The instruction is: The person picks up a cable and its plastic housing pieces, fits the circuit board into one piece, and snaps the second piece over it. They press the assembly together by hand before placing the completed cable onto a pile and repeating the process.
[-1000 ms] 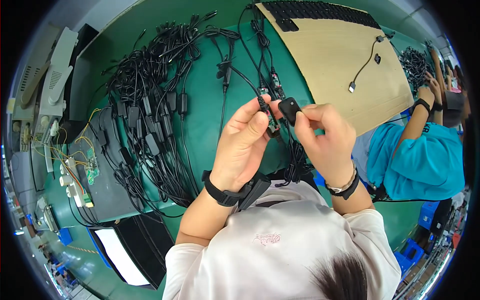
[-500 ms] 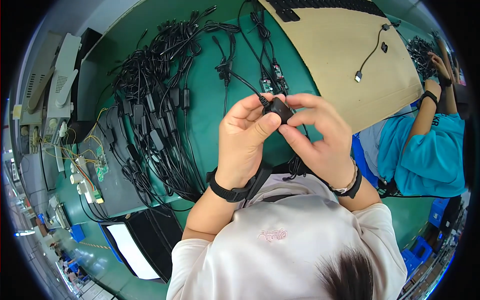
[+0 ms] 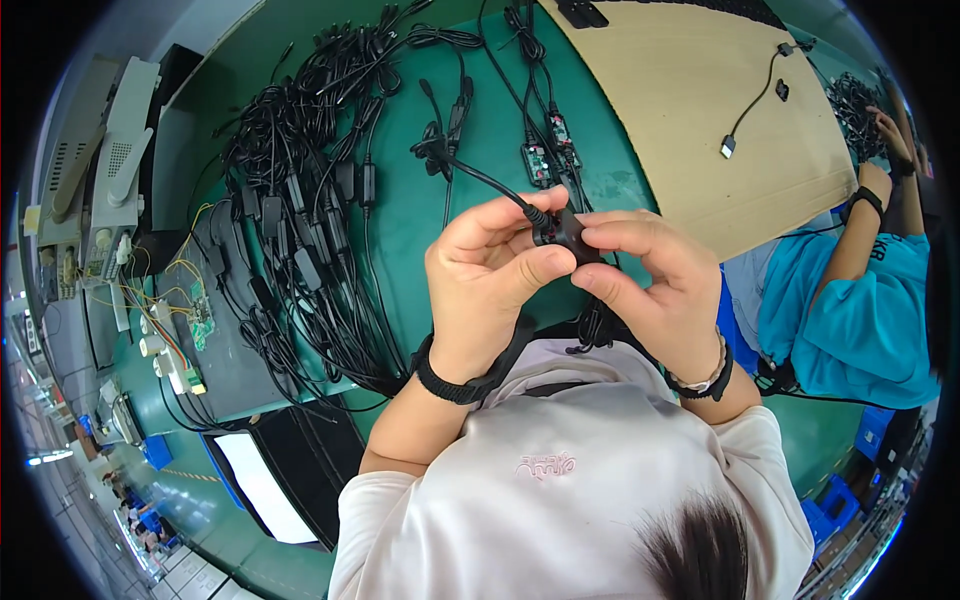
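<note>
From the head camera we see both our hands raised together above the green bench (image 3: 420,250), meeting over a small black plug housing (image 3: 566,232). Our left hand (image 3: 490,285) curls in from the left, thumb and forefinger pressed against the housing's near left side. Our right hand (image 3: 655,290) closes over it from the right, forefinger lying along its top and thumb beneath, so the piece is pinched between the two grips with neither hand spread. Most of the housing is hidden by the fingers.

The cable (image 3: 480,178) leaves the housing at its upper left end and runs away from us, up and to the left, toward a knot of black leads. So the long axis lies slanted from lower right to upper left, with the cable end on the left hand's side and the blunt end inside the right grip. Both hands touch it; the left is nearer the cable exit.

Beyond the hands two small circuit boards (image 3: 548,150) lie on the bench. A large bundle of black cables (image 3: 300,180) covers the left part. A sheet of cardboard (image 3: 690,110) lies upper right. A co-worker in a blue shirt (image 3: 850,300) sits at the right edge.
</note>
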Available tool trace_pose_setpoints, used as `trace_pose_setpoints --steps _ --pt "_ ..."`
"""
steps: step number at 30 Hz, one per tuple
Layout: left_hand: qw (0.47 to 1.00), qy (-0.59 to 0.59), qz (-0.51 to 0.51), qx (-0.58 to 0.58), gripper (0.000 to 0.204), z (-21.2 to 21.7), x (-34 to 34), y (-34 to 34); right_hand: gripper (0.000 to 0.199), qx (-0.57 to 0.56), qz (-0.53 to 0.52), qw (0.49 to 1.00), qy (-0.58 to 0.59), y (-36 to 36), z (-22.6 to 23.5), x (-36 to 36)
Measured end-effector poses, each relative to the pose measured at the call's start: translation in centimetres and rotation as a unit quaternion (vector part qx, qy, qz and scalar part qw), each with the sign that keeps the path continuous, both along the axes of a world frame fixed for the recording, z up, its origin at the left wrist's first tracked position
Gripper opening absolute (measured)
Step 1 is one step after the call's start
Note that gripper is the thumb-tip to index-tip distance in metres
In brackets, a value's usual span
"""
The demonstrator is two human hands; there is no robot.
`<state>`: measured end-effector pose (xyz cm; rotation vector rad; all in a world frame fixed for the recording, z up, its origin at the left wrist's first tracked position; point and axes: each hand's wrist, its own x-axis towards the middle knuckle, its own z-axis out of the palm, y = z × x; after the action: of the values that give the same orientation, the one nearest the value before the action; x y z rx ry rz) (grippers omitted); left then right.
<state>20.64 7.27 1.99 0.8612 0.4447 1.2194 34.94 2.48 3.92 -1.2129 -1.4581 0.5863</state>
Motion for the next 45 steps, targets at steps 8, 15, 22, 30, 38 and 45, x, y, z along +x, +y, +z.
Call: trace_pose_setpoints --steps 8,15,22,30,38,45 --pt "0.999 0.002 -0.01 0.033 0.04 0.1 0.1 -0.2 0.028 0.015 0.006 1.0 -0.017 -0.2 0.3 0.0" --pt "0.998 0.035 -0.01 0.056 0.043 0.2 -0.1 -0.1 0.029 -0.001 0.005 1.0 0.022 -0.5 0.1 0.1" --pt "0.996 0.05 -0.007 0.072 0.042 0.3 -0.1 -0.1 0.028 0.001 0.012 1.0 0.025 -0.5 0.1 0.1" --pt "0.992 0.074 -0.012 0.102 0.041 -0.1 -0.4 -0.1 0.028 -0.001 0.047 0.999 -0.004 -0.8 0.4 0.4" --pt "0.996 0.061 -0.016 0.062 0.043 0.3 -0.4 -0.5 0.028 0.022 0.024 0.999 -0.035 -0.9 0.6 0.0" --pt "0.994 0.071 -0.012 0.087 0.043 0.0 -0.3 -0.5 0.027 0.023 -0.004 1.0 -0.008 -0.8 0.4 -0.1"
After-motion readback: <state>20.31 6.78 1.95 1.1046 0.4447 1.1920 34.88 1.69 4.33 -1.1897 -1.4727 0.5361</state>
